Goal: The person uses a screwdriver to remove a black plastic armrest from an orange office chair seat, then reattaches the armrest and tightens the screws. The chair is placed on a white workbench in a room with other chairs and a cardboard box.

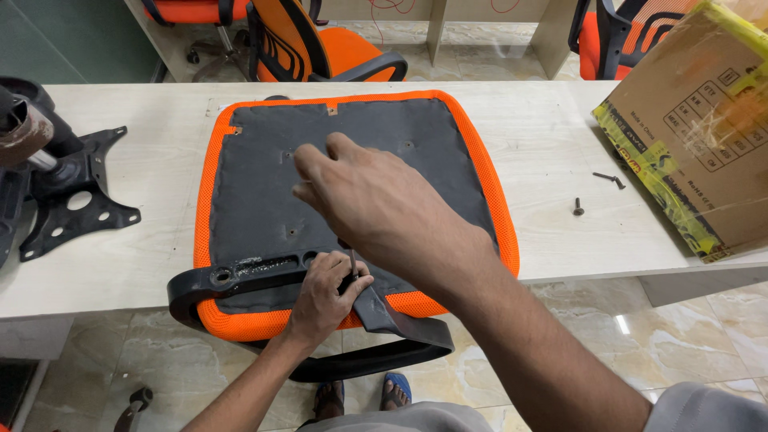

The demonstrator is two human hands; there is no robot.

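Observation:
An orange mesh chair seat [496, 192] lies upside down on the pale table, its dark grey underside [264, 184] facing up. A black armrest bracket [240, 280] rests along the seat's near edge and hangs off the table. My left hand [324, 298] pinches a thin metal tool, likely a hex key [353, 262], standing at the bracket. My right hand [376, 204] hovers above it over the seat's underside, fingers loosely curled, holding nothing that I can see.
A black metal chair base plate [76, 204] with a cylinder lies at the table's left. A bolt [578, 208] and a small hex key [610, 178] lie at the right, beside a tilted cardboard box [704, 136]. Orange office chairs [320, 44] stand behind the table.

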